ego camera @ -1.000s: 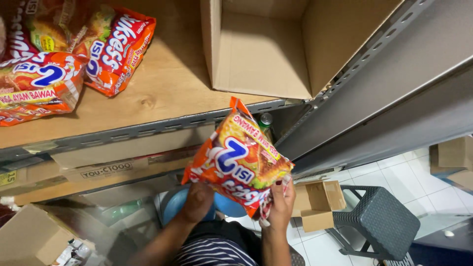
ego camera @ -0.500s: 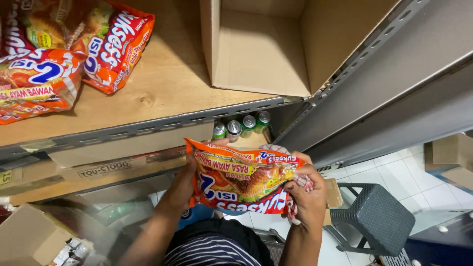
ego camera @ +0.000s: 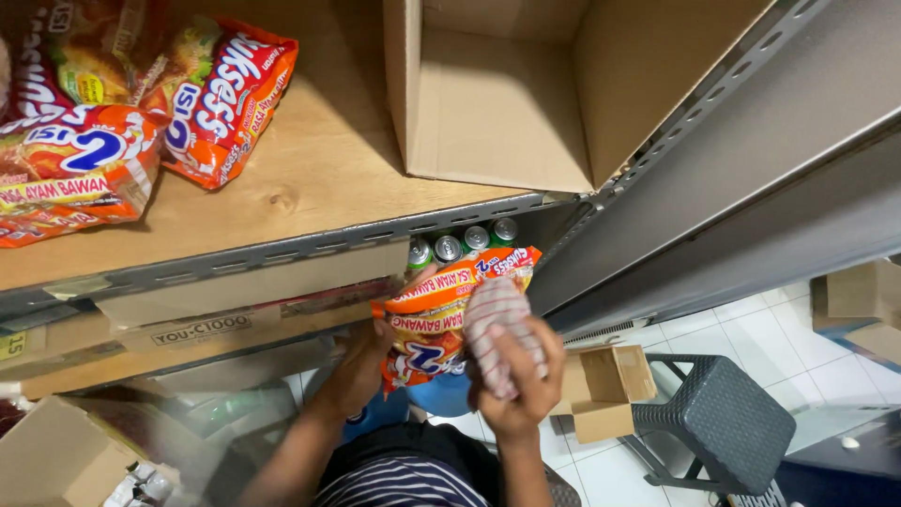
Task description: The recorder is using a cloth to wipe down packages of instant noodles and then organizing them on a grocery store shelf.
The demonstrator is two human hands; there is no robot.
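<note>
Below the shelf edge, the right hand (ego camera: 514,376) presses a striped red-and-white cloth (ego camera: 495,324) against an orange plastic noodle packet (ego camera: 436,324), fingers curled over the cloth. The left hand (ego camera: 361,366) grips the packet's left side from beneath, closed on it. Just behind the packet stand green-topped metal cans (ego camera: 462,244). Above them runs a wooden shelf with a grey metal rim (ego camera: 310,188), carrying more orange noodle packets (ego camera: 221,99) at left and an open brown cardboard box (ego camera: 511,103) at right. A dark woven stool (ego camera: 718,422) stands on the white tiled floor.
</note>
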